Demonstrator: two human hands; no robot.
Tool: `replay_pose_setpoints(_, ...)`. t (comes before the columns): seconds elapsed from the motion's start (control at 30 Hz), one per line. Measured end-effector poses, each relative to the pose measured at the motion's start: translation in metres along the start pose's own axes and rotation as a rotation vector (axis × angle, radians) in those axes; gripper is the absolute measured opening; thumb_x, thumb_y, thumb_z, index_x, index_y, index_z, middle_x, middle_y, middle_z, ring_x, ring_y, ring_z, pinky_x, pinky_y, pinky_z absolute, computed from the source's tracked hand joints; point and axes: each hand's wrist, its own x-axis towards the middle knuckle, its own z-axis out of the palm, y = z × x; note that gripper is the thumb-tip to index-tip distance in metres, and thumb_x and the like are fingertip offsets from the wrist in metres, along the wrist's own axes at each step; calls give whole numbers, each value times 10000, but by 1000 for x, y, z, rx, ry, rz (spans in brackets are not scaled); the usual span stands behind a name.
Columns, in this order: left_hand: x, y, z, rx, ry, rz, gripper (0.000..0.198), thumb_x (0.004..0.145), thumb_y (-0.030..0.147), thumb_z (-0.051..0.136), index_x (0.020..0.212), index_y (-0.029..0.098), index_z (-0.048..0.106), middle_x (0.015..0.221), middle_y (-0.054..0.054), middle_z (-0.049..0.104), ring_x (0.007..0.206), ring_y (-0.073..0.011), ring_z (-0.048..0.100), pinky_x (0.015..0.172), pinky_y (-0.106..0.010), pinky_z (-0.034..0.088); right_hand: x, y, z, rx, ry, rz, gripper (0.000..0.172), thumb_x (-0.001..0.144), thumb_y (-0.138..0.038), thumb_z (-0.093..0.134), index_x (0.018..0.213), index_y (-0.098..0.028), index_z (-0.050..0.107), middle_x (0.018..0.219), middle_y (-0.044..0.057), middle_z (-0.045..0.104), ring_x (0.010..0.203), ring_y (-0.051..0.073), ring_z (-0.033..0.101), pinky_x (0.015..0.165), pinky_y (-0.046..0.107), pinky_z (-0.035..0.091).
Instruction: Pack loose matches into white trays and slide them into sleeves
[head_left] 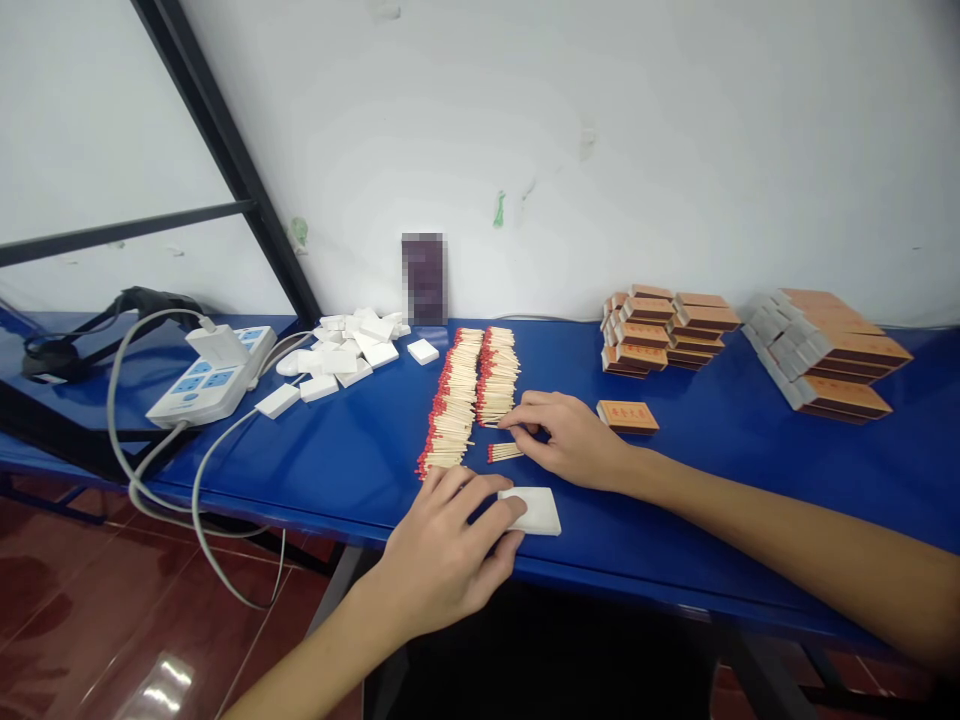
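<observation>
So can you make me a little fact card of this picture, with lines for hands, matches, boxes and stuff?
Matches: two rows of pale wooden red-tipped matches, plus a small group by the right hand
Left hand: fingers on a flat white rectangular piece
Right hand: fingertips at the right row's near end; gripping one is unclear
Boxes: two stacks of orange, dark-sided cardboard matchboxes, one single box in front
White pile: flat rectangular pieces, left of the rows
Power: white power strip with blue sockets
Surface: shiny blue tabletop
</observation>
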Motion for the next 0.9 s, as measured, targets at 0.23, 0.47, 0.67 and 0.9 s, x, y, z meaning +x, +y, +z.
replay_pose_setpoints(0.23,-1,-1,1,-10,-2,2,170,938,181,539,1101,180,586,1128,-86,655,945,-241,545,839,-408,455,0,1,1,-41,-6,10,265,880,-141,502,1027,-174,720,808,35,624,699,148,549,645,273,372)
replay_pose_setpoints(0.47,-2,-1,1,-14,-11,2,166,943,194,541,1103,181,584,1143,-80,649,947,-238,535,843,-411,446,0,1,1,-47,-10,1,263,885,-152,509,1044,-167,717,786,28,611,680,145,525,647,276,368)
replay_pose_setpoints(0.67,-2,-1,1,-11,-11,2,165,940,192,540,1096,180,591,1143,-79,648,951,-237,542,843,-409,448,0,1,1,-37,-9,-7,262,893,-150,492,1023,-170,718,808,38,620,705,151,540,652,279,366)
replay_pose_setpoints(0.9,-2,-1,2,-8,-7,2,163,943,196,538,1096,181,593,1144,-79,650,947,-236,543,844,-408,445,-1,3,3,-24,5,-33,229,884,-138,504,962,-172,716,790,30,615,691,143,530,646,275,357)
